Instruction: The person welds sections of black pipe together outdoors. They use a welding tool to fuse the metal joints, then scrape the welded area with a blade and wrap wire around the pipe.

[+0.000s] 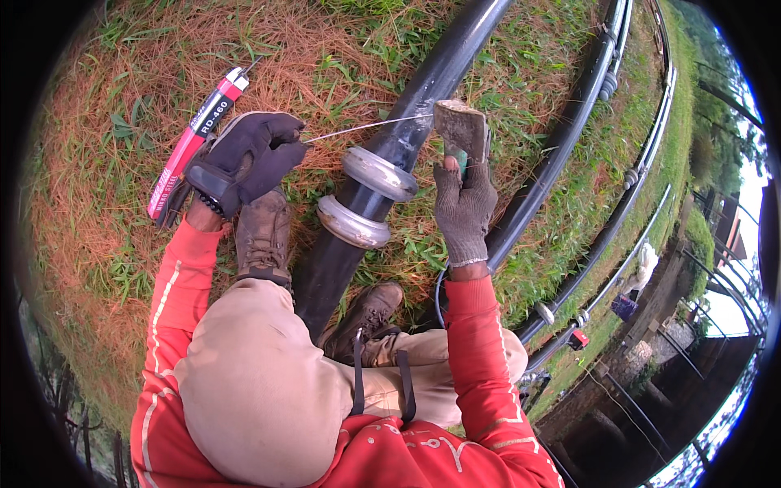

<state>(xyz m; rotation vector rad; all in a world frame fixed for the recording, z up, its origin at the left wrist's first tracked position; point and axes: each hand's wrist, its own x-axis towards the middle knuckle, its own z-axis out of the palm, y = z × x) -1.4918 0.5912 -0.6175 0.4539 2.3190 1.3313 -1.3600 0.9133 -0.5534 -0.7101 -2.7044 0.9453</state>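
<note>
My left hand [248, 159], in a dark padded glove, is closed on one end of a thin, light welding rod [366, 128]. The rod stretches right across a black pipe [443, 73] in this view; whether it touches the pipe I cannot tell. Its far end meets a worn, brown, flat block [462, 130] with a bit of green at its lower edge. Closed around that block's lower end is my right hand [465, 211], in a grey knit glove. Beside my left hand, a red, white and black packet [199, 142] lies on the grass.
Two metal collar rings [381, 174] circle the black pipe between my boots [264, 232]. More dark pipes [561, 154] run along the right. Dry needles and grass [106, 211] cover the ground. Farther right are a small red object [578, 340] and a building [691, 398].
</note>
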